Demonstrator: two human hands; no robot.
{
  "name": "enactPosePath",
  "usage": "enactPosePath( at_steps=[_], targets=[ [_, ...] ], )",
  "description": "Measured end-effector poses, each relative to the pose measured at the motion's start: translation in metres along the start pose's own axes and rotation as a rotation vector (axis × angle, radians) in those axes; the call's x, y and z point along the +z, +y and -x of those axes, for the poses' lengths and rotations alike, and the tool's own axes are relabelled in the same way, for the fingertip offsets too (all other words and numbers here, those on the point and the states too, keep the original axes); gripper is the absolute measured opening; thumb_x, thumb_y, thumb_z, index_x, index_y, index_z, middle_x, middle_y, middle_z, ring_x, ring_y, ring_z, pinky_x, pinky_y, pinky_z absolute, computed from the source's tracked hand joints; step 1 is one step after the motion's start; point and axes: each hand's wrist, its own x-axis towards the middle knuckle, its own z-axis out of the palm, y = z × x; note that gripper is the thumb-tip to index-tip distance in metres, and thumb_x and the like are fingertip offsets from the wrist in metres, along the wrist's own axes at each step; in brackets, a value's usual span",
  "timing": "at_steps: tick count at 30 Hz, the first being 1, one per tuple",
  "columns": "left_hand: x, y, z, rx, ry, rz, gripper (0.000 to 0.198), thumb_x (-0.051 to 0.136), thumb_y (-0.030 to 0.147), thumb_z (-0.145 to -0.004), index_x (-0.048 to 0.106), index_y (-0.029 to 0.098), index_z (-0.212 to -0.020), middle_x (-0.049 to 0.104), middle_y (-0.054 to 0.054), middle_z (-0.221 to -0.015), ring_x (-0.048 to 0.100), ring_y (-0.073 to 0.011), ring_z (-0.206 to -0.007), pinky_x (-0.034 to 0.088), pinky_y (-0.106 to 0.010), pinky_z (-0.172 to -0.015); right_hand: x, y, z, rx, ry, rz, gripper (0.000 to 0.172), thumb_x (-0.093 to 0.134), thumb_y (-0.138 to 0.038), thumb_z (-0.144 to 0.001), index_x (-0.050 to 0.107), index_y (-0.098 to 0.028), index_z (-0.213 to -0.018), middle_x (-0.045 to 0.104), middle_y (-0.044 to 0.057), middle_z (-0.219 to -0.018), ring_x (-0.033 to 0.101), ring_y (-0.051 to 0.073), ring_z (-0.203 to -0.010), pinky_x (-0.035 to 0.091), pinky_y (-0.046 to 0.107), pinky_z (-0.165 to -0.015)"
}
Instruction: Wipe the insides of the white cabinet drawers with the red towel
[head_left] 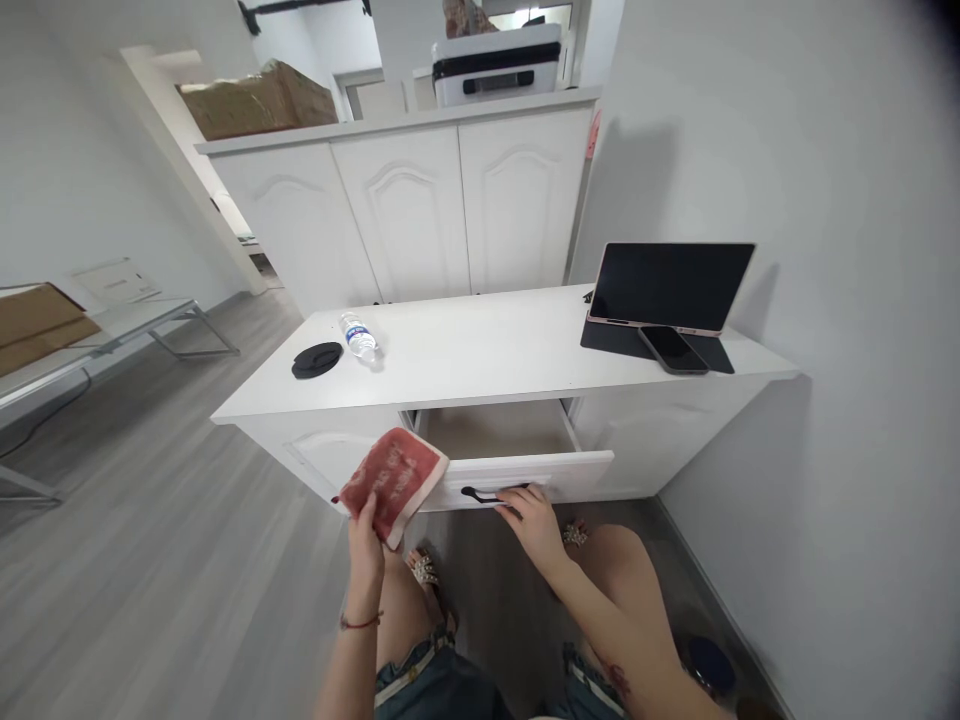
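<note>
A red cloth with a pale border (396,478) is held by its lower edge in my left hand (365,540), in front of the white desk's left door. My right hand (534,522) has its fingers on the right part of the black handle (474,494) of a white drawer (570,470). The drawer stands pulled out from under the desktop, and its visible inside shows only a bare bottom.
On the white desktop (480,350) lie a plastic bottle (360,338) and a black round object (317,360) at left. A tablet (673,287) and a phone (673,350) are at right. Behind, a cabinet (405,200) bears a box (262,100) and a suitcase (495,68).
</note>
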Motion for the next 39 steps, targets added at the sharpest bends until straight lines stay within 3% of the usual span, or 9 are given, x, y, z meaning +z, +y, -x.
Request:
enactPosePath(
  at_steps=[4,9,16,24,31,35,39],
  targets=[
    [-0.006,0.030,0.025,-0.129,0.004,0.214,0.033,0.058,0.019,-0.079,0.063,0.021,-0.112,0.073,-0.004,-0.100,0.069,-0.0235,-0.089,0.055,-0.038,-0.082,0.001,0.004,-0.009,0.030,-0.033,-0.021,0.014,0.056,-0.025,-0.089,0.069,-0.023,-0.094,0.071,0.003,-0.093,0.058,0.023,-0.088,0.044,0.036,-0.079],
    [-0.018,0.045,0.054,-0.481,0.022,0.324,0.025,0.049,0.010,-0.079,0.067,0.015,-0.097,0.075,-0.008,-0.089,0.071,-0.0243,-0.082,0.054,-0.041,-0.086,0.003,0.011,-0.024,0.051,-0.062,-0.014,0.013,0.058,-0.026,-0.088,0.069,-0.023,-0.093,0.071,0.004,-0.093,0.057,0.024,-0.090,0.043,0.036,-0.079],
    [-0.026,0.013,0.087,-0.684,0.061,0.279,0.015,0.060,0.008,-0.073,0.066,0.015,-0.084,0.075,-0.005,-0.078,0.071,-0.0255,-0.082,0.055,-0.039,-0.082,0.015,0.030,-0.059,0.073,-0.041,-0.048,0.013,0.059,-0.024,-0.085,0.069,-0.021,-0.093,0.071,0.004,-0.092,0.057,0.023,-0.090,0.045,0.035,-0.081],
    [-0.025,0.001,0.108,-0.646,-0.028,0.256,0.044,0.067,0.006,-0.069,0.067,0.024,-0.109,0.075,-0.004,-0.095,0.066,-0.0294,-0.101,0.049,-0.041,-0.094,0.029,0.047,-0.093,0.094,0.012,-0.081,0.012,0.062,-0.023,-0.082,0.070,-0.021,-0.091,0.071,0.004,-0.091,0.058,0.023,-0.088,0.046,0.033,-0.080],
    [-0.054,-0.021,0.104,-0.920,-0.105,0.279,0.055,0.066,0.016,-0.074,0.058,0.025,-0.128,0.072,-0.006,-0.105,0.057,-0.0313,-0.114,0.040,-0.042,-0.103,0.034,0.056,-0.106,0.098,0.005,-0.078,0.015,0.058,-0.026,-0.084,0.070,-0.021,-0.092,0.071,0.004,-0.092,0.059,0.022,-0.087,0.047,0.032,-0.077],
    [-0.059,-0.031,0.108,-0.957,-0.157,0.319,0.057,0.062,0.019,-0.077,0.053,0.021,-0.133,0.072,-0.008,-0.105,0.057,-0.0320,-0.113,0.038,-0.044,-0.104,0.037,0.053,-0.101,0.112,0.028,-0.055,0.021,0.053,-0.027,-0.086,0.069,-0.021,-0.098,0.070,0.006,-0.098,0.059,0.023,-0.093,0.048,0.037,-0.085],
    [-0.060,-0.035,0.117,-0.926,-0.228,0.392,0.048,0.060,0.019,-0.078,0.059,0.014,-0.126,0.072,-0.013,-0.102,0.059,-0.0325,-0.110,0.039,-0.044,-0.103,0.046,0.043,-0.058,0.111,0.067,-0.075,0.041,0.047,-0.030,-0.087,0.055,-0.019,-0.127,0.053,0.011,-0.133,0.048,0.025,-0.121,0.041,0.042,-0.101]
  ],
)
